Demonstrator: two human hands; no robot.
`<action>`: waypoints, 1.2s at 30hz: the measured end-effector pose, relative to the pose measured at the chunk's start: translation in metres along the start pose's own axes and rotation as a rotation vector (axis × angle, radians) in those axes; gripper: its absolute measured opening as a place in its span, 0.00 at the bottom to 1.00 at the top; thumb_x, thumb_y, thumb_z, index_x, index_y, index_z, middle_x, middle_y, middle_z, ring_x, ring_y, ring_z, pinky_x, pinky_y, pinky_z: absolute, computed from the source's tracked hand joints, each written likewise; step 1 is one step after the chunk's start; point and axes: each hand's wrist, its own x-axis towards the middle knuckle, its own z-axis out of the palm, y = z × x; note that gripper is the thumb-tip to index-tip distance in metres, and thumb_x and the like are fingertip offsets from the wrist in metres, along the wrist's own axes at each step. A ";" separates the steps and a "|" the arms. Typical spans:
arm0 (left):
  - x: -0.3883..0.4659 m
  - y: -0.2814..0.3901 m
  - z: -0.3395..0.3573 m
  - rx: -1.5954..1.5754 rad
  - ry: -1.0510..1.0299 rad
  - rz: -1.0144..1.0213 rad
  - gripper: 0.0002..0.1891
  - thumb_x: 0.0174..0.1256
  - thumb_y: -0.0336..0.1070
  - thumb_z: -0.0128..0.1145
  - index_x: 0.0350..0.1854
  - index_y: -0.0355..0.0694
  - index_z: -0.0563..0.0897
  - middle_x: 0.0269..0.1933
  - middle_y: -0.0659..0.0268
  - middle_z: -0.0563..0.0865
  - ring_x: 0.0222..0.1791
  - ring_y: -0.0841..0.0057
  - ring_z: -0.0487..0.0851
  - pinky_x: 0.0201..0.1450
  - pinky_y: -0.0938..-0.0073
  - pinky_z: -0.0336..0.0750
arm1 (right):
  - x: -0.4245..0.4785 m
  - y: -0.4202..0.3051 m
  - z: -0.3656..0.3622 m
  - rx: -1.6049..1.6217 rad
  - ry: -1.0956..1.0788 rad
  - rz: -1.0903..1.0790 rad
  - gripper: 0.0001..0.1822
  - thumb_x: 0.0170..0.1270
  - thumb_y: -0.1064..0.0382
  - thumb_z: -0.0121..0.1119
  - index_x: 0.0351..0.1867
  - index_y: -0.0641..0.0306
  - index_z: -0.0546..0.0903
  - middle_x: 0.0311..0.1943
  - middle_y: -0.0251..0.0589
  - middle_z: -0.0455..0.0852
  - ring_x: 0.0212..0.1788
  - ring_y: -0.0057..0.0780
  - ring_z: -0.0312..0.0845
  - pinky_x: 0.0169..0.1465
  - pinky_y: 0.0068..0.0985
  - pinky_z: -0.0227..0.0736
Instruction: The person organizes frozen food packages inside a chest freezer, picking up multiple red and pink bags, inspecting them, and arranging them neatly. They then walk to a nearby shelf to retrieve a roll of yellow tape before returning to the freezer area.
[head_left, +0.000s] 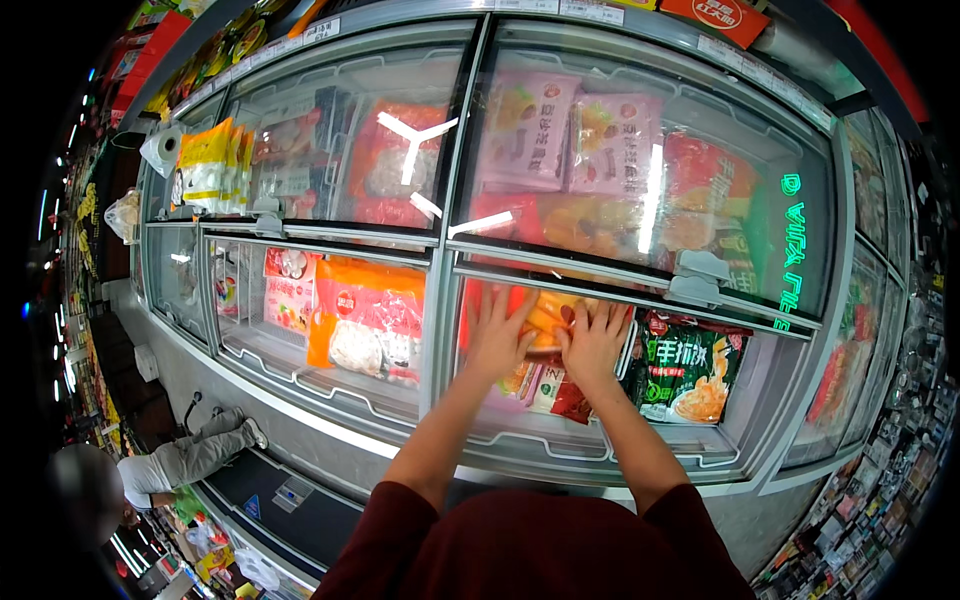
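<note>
Both of my hands reach into the open front section of a chest freezer. My left hand (499, 334) lies palm down with fingers spread on the left part of a red, orange and yellow food bag (549, 315). My right hand (596, 341) touches the right side of that bag, its thumb turned inward. Whether either hand grips the bag cannot be told. Under and in front of my hands are a pink bag (517, 379) and a red and white bag (562, 397), partly covered. Right of a white wire divider (626, 349) lies a dark green bag of flatbread (690, 371).
A sliding glass lid (600, 150) covers the rear section, with pink bags (529, 131) beneath. Left of the freezer's metal crossbar (442, 300) lies an orange and pink bag (367, 319). Yellow packets (214, 169) and a plastic roll (161, 150) sit at left. A person (195, 454) is at lower left.
</note>
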 end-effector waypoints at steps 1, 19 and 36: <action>0.012 -0.002 0.000 -0.009 -0.002 -0.005 0.32 0.49 0.43 0.58 0.61 0.55 0.66 0.66 0.53 0.54 0.66 0.45 0.47 0.63 0.39 0.41 | 0.008 0.001 -0.001 0.013 -0.015 0.006 0.25 0.48 0.50 0.60 0.48 0.58 0.74 0.50 0.53 0.67 0.56 0.57 0.56 0.58 0.54 0.48; -0.045 0.009 0.010 0.026 -0.084 -0.072 0.31 0.51 0.43 0.59 0.62 0.58 0.66 0.68 0.56 0.51 0.67 0.49 0.45 0.61 0.40 0.45 | 0.084 0.051 0.003 0.395 -0.353 0.132 0.22 0.53 0.50 0.55 0.45 0.61 0.76 0.47 0.49 0.74 0.48 0.45 0.69 0.55 0.44 0.57; -0.056 0.000 0.009 -0.036 -0.102 -0.083 0.31 0.48 0.39 0.60 0.60 0.57 0.68 0.69 0.59 0.49 0.67 0.51 0.46 0.62 0.40 0.47 | 0.084 0.031 -0.009 0.083 -0.415 0.060 0.30 0.58 0.42 0.46 0.56 0.60 0.67 0.56 0.49 0.68 0.57 0.48 0.64 0.57 0.46 0.58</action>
